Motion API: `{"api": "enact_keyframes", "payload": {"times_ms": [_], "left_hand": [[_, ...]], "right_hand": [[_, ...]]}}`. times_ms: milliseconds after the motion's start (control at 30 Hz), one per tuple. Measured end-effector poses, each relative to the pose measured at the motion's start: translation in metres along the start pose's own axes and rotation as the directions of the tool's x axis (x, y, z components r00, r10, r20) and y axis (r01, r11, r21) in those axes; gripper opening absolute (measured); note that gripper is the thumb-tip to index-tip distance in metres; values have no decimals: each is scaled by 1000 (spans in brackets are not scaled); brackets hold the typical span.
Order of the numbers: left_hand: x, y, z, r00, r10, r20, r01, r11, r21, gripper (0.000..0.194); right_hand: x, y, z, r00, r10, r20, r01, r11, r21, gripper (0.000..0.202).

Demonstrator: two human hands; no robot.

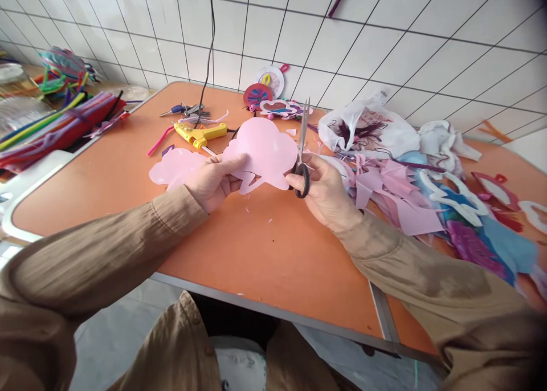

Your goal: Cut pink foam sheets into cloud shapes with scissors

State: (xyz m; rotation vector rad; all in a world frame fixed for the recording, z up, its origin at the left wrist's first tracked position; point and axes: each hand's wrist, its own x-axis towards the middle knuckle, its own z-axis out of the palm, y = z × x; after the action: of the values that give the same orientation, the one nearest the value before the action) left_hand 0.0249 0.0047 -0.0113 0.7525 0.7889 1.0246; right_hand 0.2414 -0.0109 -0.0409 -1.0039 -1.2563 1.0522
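Note:
My left hand (212, 181) pinches the lower edge of a pink cloud-shaped foam sheet (262, 151), held up above the orange table (265, 254). My right hand (325, 192) grips a pair of black-handled scissors (302, 146), blades pointing up beside the sheet's right edge. A second pink cloud cut-out (173, 167) lies on the table just left of my left hand. Small pink scraps dot the table under the sheet.
A yellow glue gun (200, 134) with a black cord lies behind the sheet. Finished round and cloud ornaments (269, 94) sit at the wall. A heap of pink, blue and white foam offcuts (431, 203) and a plastic bag (367, 129) fill the right. Pipe cleaners (55, 126) lie left.

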Motion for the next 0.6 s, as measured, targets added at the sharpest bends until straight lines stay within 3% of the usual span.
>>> {"api": "enact_keyframes", "payload": {"times_ms": [200,367,500,600], "left_hand": [[-5,4,-1,985,-82,152,65,991,115,28],[-2,20,-5,998,-36,-47,45,976,213,32],[-3,22,-7,994,-113,2,104,915,389,25],[-4,20,-6,987,-156,27,129,893,430,21]], "right_hand": [[-6,-6,4,995,92,-35,-93,996,-5,43],[-7,-13,5,990,135,47,-133,990,-45,47],[-11,-17,6,971,126,202,-102,987,-126,46],[-15,-18,7,970,111,219,-72,982,-177,43]]}}
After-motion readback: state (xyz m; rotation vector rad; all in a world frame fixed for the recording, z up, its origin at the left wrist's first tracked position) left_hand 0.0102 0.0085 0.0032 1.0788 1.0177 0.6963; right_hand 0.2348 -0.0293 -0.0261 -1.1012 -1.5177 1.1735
